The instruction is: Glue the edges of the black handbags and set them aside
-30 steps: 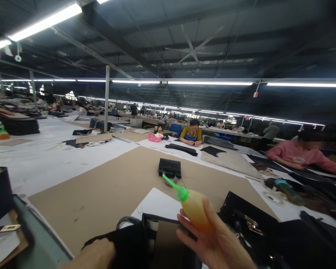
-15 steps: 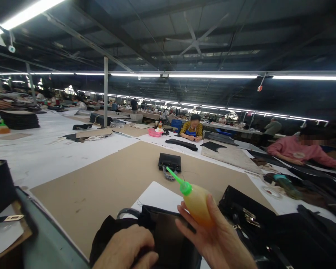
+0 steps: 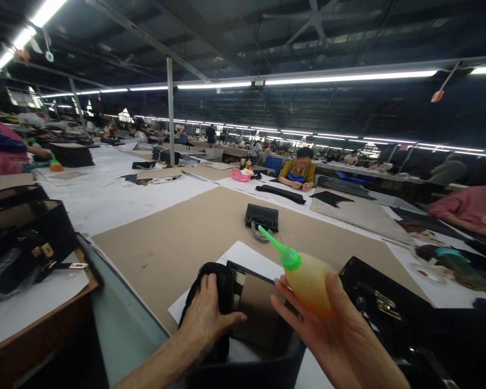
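My right hand (image 3: 328, 324) holds a squeeze bottle (image 3: 308, 281) of yellow-orange liquid, its green nozzle (image 3: 276, 248) pointing up and to the left. Below it stands a black bag body (image 3: 263, 310) with its mouth towards me and a brown inner panel showing. My left hand (image 3: 204, 316) lies over bunched black fabric (image 3: 218, 278) at the bag's left side, thumb spread away from the fingers. A white sheet (image 3: 243, 256) lies partly under the bag.
A small black handbag (image 3: 261, 217) sits ahead on the tan board (image 3: 178, 229). Black bags with gold clasps (image 3: 386, 305) lie at right; more black bags (image 3: 36, 237) stand at left. A pink basket (image 3: 240, 175) and a co-worker (image 3: 298, 170) are across the table.
My left hand has gone from curled to spread on the black fabric, and more of the bag's inside shows. The bottle stays in my right hand. The view has turned left and tilted down.
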`<state>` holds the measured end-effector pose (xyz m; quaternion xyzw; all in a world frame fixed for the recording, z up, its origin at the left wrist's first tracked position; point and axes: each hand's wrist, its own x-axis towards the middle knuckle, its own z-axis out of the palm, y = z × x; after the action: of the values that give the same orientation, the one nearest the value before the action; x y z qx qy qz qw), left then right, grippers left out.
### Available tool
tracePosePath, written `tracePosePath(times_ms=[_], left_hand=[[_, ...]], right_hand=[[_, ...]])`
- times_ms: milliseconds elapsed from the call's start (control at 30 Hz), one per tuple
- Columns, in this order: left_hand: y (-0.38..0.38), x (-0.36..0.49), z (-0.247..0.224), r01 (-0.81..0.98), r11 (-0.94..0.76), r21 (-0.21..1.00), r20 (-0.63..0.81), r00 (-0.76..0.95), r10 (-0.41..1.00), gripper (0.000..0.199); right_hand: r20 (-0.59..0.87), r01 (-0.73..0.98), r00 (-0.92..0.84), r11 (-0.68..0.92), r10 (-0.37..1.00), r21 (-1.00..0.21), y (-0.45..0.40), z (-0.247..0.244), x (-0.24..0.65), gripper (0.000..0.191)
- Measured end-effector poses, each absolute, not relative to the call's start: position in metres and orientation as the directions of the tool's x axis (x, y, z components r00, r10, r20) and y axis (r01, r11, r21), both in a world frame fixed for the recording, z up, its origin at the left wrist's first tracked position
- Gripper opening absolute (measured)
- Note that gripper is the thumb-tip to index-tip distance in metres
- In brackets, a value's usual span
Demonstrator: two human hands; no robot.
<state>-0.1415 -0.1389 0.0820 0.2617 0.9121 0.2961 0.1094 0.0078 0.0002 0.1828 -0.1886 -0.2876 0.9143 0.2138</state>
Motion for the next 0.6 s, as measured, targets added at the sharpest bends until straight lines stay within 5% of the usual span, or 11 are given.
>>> tracePosePath(times_ms=[233, 433, 600], left_hand=[[-0.125, -0.152, 0.075, 0.478, 0.698, 0.533, -0.051, -0.805, 0.591, 0.054], [-0.137, -0.149, 0.055, 0.412, 0.393, 0.822, 0.059, -0.748, 0.661, 0.031], [-0.146, -0.153, 0.092, 0.251, 0.111, 0.961, 0.080, -0.643, 0.762, 0.027]], right_hand=[[-0.254, -0.232, -0.835, -0.732, 0.487, -0.641, 0.001, 0.182, 0.007, 0.059], [-0.287, -0.250, -0.797, -0.724, 0.531, -0.643, 0.008, 0.175, 0.006, 0.050], [-0.307, -0.281, -0.763, -0.720, 0.568, -0.635, 0.018, 0.173, 0.014, 0.043]])
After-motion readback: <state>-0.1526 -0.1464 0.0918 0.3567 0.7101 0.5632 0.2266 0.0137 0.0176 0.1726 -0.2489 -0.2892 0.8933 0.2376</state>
